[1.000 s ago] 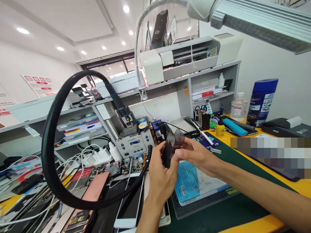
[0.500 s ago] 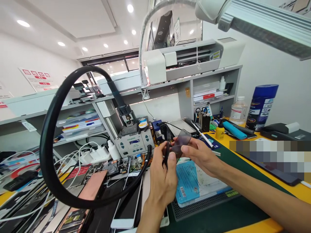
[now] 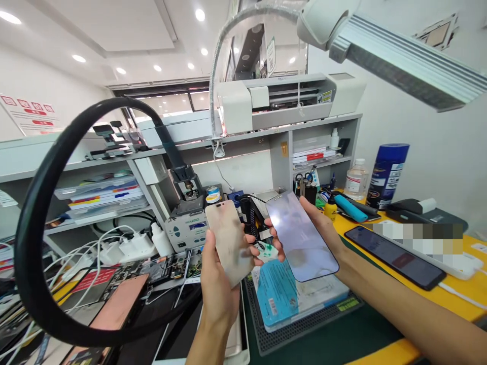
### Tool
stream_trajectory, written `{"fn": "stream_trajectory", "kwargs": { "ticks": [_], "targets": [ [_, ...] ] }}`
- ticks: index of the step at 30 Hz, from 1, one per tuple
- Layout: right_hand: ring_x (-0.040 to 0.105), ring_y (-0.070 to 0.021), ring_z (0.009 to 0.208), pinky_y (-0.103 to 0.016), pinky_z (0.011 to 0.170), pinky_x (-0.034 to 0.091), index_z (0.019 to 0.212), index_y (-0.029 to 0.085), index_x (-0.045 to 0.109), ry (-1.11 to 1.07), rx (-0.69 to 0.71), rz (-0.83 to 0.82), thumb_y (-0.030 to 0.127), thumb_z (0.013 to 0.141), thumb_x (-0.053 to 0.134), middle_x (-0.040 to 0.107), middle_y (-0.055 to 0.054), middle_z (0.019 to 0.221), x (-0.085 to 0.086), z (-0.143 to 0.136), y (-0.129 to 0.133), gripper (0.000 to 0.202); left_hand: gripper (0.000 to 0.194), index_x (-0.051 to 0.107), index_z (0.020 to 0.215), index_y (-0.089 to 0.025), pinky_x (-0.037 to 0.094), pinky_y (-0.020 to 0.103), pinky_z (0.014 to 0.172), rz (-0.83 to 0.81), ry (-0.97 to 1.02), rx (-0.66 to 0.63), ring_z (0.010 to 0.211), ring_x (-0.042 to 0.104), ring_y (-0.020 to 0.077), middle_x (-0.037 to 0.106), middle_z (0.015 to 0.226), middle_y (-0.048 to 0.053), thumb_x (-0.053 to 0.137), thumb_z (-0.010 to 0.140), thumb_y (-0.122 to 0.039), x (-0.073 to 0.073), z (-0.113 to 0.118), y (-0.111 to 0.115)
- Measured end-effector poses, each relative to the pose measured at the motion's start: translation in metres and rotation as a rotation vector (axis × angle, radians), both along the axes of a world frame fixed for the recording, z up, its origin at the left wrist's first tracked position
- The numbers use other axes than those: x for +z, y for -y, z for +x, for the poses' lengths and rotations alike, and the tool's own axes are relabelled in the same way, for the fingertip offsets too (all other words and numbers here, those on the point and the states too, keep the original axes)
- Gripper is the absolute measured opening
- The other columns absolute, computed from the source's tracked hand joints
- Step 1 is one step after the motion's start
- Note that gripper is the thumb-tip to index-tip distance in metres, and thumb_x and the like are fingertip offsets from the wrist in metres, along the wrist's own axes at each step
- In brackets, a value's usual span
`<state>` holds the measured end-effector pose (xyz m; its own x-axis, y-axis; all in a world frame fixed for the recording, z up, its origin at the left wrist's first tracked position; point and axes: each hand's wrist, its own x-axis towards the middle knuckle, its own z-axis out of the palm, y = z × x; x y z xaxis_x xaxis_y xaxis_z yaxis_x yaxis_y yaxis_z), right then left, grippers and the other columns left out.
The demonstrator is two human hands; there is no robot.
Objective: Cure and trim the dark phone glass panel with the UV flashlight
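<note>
My left hand (image 3: pixel 218 279) is closed around a phone (image 3: pixel 234 248), thumb along its left edge and fingertips at the right. The phone's face looks pale and glossy, with a small dark pill-shaped mark near the top. Tilted beside it is a tinted, black-edged glass screen protector (image 3: pixel 302 238), gripped at its side edges by my right hand (image 3: pixel 321 223). Its surface mirrors the ceiling light. Between the two hands a white piece with green spots (image 3: pixel 267 251) shows; whether fingers touch it I cannot tell. Below lies a blue and white box (image 3: pixel 279 299).
Under the box is a dark textured pad (image 3: pixel 262 337) on a green mat (image 3: pixel 365 324). A black phone (image 3: pixel 395 256) lies at right. A thick black hose (image 3: pixel 28 218) loops on the left near several loose phones and cables. A lamp (image 3: pixel 403 56) hangs overhead.
My hands have moved apart. The phone and the screen protector, edge-on or overlapping before, now face me side by side. The camera view has shifted slightly right.
</note>
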<state>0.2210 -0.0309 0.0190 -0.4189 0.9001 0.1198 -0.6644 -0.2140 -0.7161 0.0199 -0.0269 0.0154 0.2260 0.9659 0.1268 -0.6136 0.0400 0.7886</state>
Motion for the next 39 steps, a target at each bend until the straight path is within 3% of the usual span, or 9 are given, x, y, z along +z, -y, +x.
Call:
{"fn": "stream_trajectory", "kwargs": {
  "ticks": [6,17,25,30,39],
  "targets": [
    [0.065,-0.0225,0.075,-0.037,0.065,0.059,0.116,0.01,0.068,-0.009,0.028,-0.025,0.074,0.092,0.046,0.069,-0.013,0.094,-0.001,0.0,0.002,0.072,0.056,0.07,0.108,-0.006,0.059,0.04,0.063,-0.074,0.011,-0.031,0.071,0.068,0.0273,0.071,0.09,0.017,0.047,0.092,-0.055,0.007,-0.001,0.003],
    [0.066,-0.0246,0.078,-0.039,0.066,0.059,0.115,0.008,0.068,-0.069,0.01,-0.081,0.061,0.094,0.049,0.069,-0.014,0.094,0.002,-0.001,0.006,0.06,0.049,0.074,0.101,-0.008,0.061,0.047,0.067,-0.115,0.07,0.01,0.072,0.07,0.0305,0.074,0.091,0.019,0.049,0.09,-0.049,0.005,-0.002,0.0],
    [0.073,-0.0262,0.082,-0.04,0.073,0.061,0.106,0.009,0.068,-0.011,-0.017,-0.287,0.049,0.093,0.057,0.074,-0.017,0.094,0.003,-0.003,0.007,0.044,0.055,0.069,0.111,-0.006,0.06,0.041,0.065,-0.099,0.046,0.013,0.071,0.069,0.027,0.072,0.091,0.019,0.049,0.092,-0.053,0.004,-0.001,-0.002],
    [0.074,-0.0248,0.095,-0.037,0.079,0.061,0.117,0.006,0.066,-0.019,0.003,-0.311,0.054,0.096,0.06,0.074,-0.018,0.108,-0.003,-0.006,0.005,0.052,0.053,0.068,0.113,-0.006,0.059,0.038,0.062,-0.123,0.059,0.049,0.069,0.068,0.0255,0.072,0.088,0.016,0.048,0.093,-0.051,0.006,-0.001,-0.004],
    [0.074,-0.0275,0.097,-0.041,0.084,0.06,0.125,0.01,0.063,0.012,0.104,-0.302,0.046,0.102,0.042,0.074,-0.018,0.108,-0.002,-0.008,0.008,0.048,0.052,0.068,0.115,-0.007,0.059,0.038,0.058,-0.156,0.072,0.067,0.066,0.068,0.025,0.072,0.088,0.016,0.047,0.093,-0.05,0.003,-0.006,-0.01]
  ]
}}
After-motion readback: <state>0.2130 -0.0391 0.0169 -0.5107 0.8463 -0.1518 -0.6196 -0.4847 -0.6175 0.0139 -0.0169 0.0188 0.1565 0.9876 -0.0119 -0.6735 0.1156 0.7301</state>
